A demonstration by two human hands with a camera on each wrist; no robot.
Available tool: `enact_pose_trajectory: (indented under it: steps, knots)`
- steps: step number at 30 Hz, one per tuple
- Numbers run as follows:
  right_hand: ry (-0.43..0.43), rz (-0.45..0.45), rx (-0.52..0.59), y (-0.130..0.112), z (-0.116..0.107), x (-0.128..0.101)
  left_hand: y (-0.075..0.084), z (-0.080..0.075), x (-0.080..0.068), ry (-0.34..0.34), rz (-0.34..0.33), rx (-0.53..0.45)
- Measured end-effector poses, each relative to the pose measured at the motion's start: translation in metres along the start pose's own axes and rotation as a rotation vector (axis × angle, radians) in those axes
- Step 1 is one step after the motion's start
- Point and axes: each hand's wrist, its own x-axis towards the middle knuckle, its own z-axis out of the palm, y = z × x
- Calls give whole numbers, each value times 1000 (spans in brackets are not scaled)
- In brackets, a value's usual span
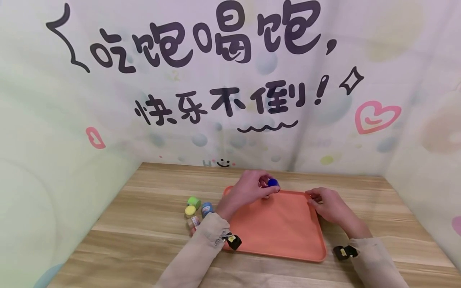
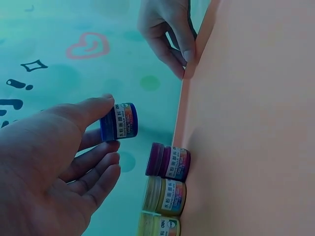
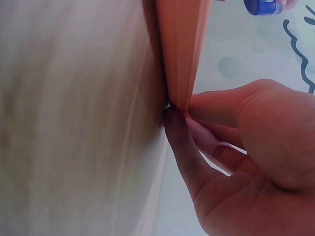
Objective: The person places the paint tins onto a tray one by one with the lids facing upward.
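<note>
My left hand [image 1: 264, 185] is over the far left corner of an orange tray [image 1: 281, 228], and it pinches a small blue-capped paint jar [image 1: 273, 183] between thumb and fingers. The left wrist view shows this blue jar [image 2: 119, 122] held just off the tray [image 2: 256, 123]. Beside it on the tray stand a purple-capped jar [image 2: 168, 162] and two yellowish jars [image 2: 165, 195]. My right hand [image 1: 314, 199] pinches the tray's far right corner. In the right wrist view its thumb and forefinger [image 3: 178, 110] clamp the tray's rim [image 3: 179, 49].
Several small paint jars lie on the wooden table left of the tray: a green one [image 1: 194, 201], a yellow one [image 1: 190, 211], a blue one [image 1: 207, 208] and another [image 1: 194, 221]. A printed backdrop [image 1: 230, 80] closes off the back and sides.
</note>
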Motion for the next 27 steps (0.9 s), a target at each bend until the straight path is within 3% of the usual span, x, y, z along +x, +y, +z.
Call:
enact_pose_trajectory:
  steps: [7,14,23,27]
  knots:
    - [0,11,8,-1,0,0,0,10,10,-12,6,42]
    - [-1,10,10,-3,-1,-2,-1,18,12,-26,-33,50]
    - [-5,10,5,-2,-1,0,-7,30,16,-9,-2,138]
    - [-17,29,5,-4,-2,0,-9,33,16,-7,-20,158]
